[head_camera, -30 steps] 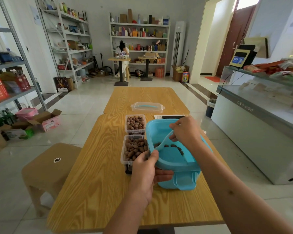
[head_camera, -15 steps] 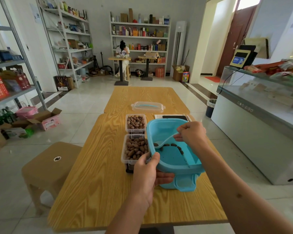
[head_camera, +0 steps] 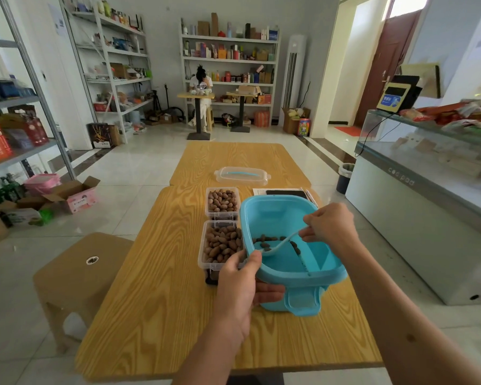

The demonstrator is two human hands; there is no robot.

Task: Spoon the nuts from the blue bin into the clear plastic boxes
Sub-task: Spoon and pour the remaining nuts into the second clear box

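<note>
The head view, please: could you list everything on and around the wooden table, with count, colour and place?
Blue bin: one, tilted, near table edge.
Nuts: a few, brown, inside the bin.
Spoon: one, pale, in the bin.
Clear boxes: two, filled with nuts, left of the bin; near one, far one.
Clear lid: one, far table.
Phone: one, dark, behind the bin.
Stool: one, tan, left of the table.
Table: wooden.
Left hand: grips the bin's rim.
Right hand: holds the spoon.
</note>
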